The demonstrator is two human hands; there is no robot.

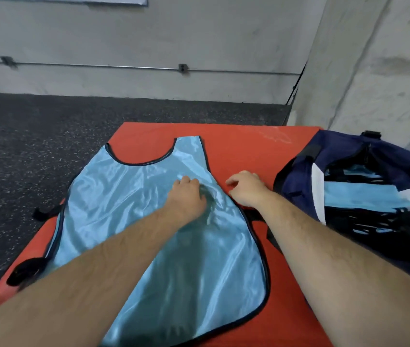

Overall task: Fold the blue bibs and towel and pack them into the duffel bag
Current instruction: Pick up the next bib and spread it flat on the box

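Blue bib lies spread flat on the red surface, neck opening at the end away from me. My left hand rests on its upper right part, fingers bent down into the fabric; I cannot tell whether they pinch it. My right hand sits just right of the left, at the bib's right hem, fingers loosely curled; no grip discernible. Duffel bag stands just right of the right hand, open, with folded blue cloth inside.

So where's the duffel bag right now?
In the head view, the navy duffel bag sits open on the right, at the red mat's right edge, beside the spread blue bib.
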